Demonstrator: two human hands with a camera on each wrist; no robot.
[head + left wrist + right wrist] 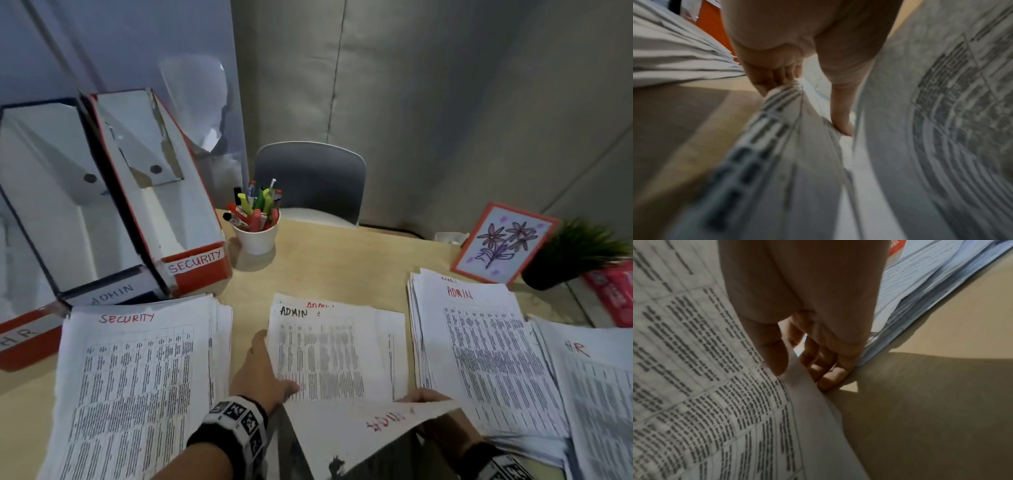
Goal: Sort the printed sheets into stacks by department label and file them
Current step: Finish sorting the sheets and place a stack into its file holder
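Note:
Four paper stacks lie on the desk: a SECURITY stack (137, 377) at left, a middle ADMIN stack (339, 349), a second ADMIN stack (479, 342) and an HR stack (596, 394) at right. My left hand (275, 365) pinches the left edge of the middle ADMIN stack, thumb (842, 125) on top and fingers underneath. My right hand (424, 399) pinches one turned-over ADMIN sheet (373, 431), lifted at the stack's near edge, with thumb (774, 356) in front and fingers behind. Three open file boxes stand at far left: SECURITY (195, 263), ADMIN (113, 294) and HR (24, 337).
A white cup of pens (257, 236) stands beside the SECURITY box. At the back right are a flower card (503, 243), a small potted plant (575, 253) and a red packet (613, 294). A grey chair (311, 181) faces the desk's far edge.

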